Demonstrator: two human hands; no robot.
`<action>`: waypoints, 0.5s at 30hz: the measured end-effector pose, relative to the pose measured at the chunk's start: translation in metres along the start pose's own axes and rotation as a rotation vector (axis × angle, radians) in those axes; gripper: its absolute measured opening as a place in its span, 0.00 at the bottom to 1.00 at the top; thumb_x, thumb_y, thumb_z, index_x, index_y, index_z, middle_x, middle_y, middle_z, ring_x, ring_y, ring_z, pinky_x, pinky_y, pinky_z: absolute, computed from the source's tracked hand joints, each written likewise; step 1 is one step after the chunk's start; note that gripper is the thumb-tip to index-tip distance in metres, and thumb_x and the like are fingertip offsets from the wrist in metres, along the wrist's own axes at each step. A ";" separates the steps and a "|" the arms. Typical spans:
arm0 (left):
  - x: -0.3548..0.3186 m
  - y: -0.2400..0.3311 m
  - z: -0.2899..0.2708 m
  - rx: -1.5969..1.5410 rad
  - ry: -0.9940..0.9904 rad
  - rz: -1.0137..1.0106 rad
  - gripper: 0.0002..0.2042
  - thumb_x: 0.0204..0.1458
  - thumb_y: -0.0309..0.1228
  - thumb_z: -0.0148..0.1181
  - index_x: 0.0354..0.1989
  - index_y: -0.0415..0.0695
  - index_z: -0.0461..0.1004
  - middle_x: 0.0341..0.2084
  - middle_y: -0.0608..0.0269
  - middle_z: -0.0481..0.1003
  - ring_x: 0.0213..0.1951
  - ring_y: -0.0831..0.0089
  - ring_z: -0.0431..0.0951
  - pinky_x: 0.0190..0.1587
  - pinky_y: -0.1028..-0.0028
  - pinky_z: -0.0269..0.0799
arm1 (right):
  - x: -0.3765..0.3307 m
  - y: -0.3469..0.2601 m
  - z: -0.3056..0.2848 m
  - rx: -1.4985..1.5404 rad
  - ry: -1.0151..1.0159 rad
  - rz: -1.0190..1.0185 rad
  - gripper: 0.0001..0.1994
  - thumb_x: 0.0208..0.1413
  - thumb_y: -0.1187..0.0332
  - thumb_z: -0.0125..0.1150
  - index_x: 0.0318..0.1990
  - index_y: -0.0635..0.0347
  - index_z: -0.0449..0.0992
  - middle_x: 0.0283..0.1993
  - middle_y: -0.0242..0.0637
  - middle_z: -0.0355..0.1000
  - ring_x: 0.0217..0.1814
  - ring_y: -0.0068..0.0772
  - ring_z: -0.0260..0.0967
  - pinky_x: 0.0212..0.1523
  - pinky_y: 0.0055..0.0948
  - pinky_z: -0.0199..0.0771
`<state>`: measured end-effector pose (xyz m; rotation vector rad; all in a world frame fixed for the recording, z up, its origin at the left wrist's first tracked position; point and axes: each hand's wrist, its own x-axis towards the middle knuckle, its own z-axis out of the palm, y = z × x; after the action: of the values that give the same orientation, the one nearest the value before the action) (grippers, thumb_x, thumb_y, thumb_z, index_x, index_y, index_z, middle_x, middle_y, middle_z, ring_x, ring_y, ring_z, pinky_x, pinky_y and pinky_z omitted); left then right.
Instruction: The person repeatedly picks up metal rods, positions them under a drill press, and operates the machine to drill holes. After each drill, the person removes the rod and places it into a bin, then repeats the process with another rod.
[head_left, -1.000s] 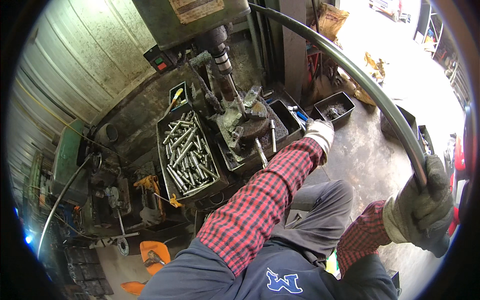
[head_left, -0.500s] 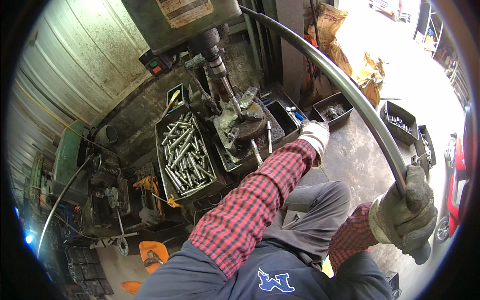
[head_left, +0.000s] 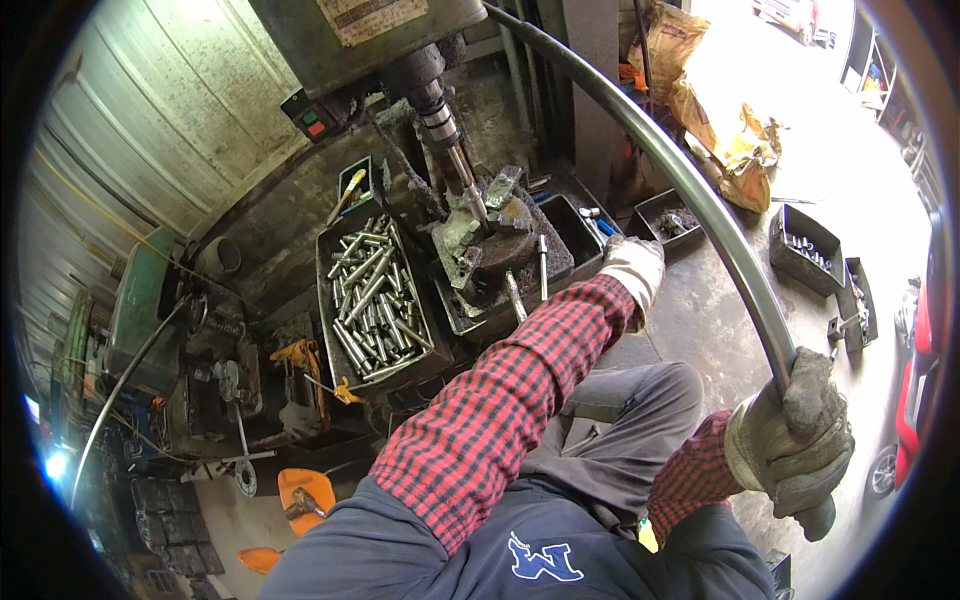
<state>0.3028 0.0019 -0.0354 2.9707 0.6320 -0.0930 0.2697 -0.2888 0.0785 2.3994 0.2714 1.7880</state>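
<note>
My right hand (head_left: 797,435), in a grey work glove with a pale cuff, is closed round the lower end of a long, curved steel lever (head_left: 690,175). The lever runs up to a drill press (head_left: 370,45). My left hand (head_left: 634,272), in a whitish glove, is at the right corner of the machine's table, beside a dark tray (head_left: 572,232); its fingers are turned away and mostly hidden. Below the chuck (head_left: 437,118), the spindle tool reaches down into a chip-covered fixture (head_left: 500,240). A short metal pin (head_left: 543,266) stands upright at the fixture's front.
Left of the fixture, a metal bin (head_left: 440,352) is heaped with shiny pins. A small box (head_left: 361,182) holds a brush. Further right are a bin of shavings (head_left: 670,215) and a bin of metal parts (head_left: 806,250). An orange stool (head_left: 305,490) stands lower left.
My right hand and the lever's lower end have moved slightly left and down. My left hand stays at the table's corner. The whole view has shifted a little.
</note>
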 end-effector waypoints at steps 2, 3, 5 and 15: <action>0.001 0.000 0.003 -0.002 0.019 0.006 0.14 0.70 0.32 0.60 0.59 0.46 0.86 0.50 0.53 0.91 0.53 0.54 0.91 0.56 0.49 0.80 | -0.001 -0.001 0.001 0.026 -0.007 -0.012 0.17 0.63 0.47 0.77 0.40 0.49 0.81 0.29 0.28 0.76 0.41 0.42 0.81 0.45 0.49 0.80; 0.002 0.000 0.004 0.007 0.003 0.003 0.14 0.70 0.32 0.60 0.59 0.47 0.86 0.50 0.53 0.91 0.53 0.54 0.91 0.56 0.49 0.80 | -0.002 -0.001 0.002 0.039 -0.004 -0.020 0.18 0.63 0.48 0.77 0.40 0.50 0.81 0.29 0.28 0.76 0.41 0.43 0.81 0.46 0.50 0.80; 0.003 0.000 0.005 -0.007 0.038 0.007 0.14 0.70 0.32 0.59 0.59 0.47 0.86 0.50 0.53 0.90 0.53 0.54 0.91 0.56 0.49 0.80 | -0.006 -0.001 0.005 0.056 -0.015 -0.034 0.18 0.62 0.48 0.77 0.41 0.51 0.81 0.29 0.29 0.75 0.42 0.44 0.81 0.48 0.51 0.80; -0.007 0.000 -0.018 -0.077 -0.055 0.056 0.18 0.64 0.37 0.67 0.61 0.47 0.83 0.54 0.50 0.89 0.57 0.53 0.90 0.61 0.52 0.80 | 0.056 0.032 -0.021 0.842 -0.406 -0.613 0.20 0.60 0.49 0.78 0.44 0.55 0.80 0.30 0.33 0.74 0.48 0.51 0.82 0.55 0.56 0.81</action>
<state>0.2970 0.0006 -0.0167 2.8983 0.5336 -0.1426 0.2671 -0.3071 0.1434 2.6021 1.7510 0.9675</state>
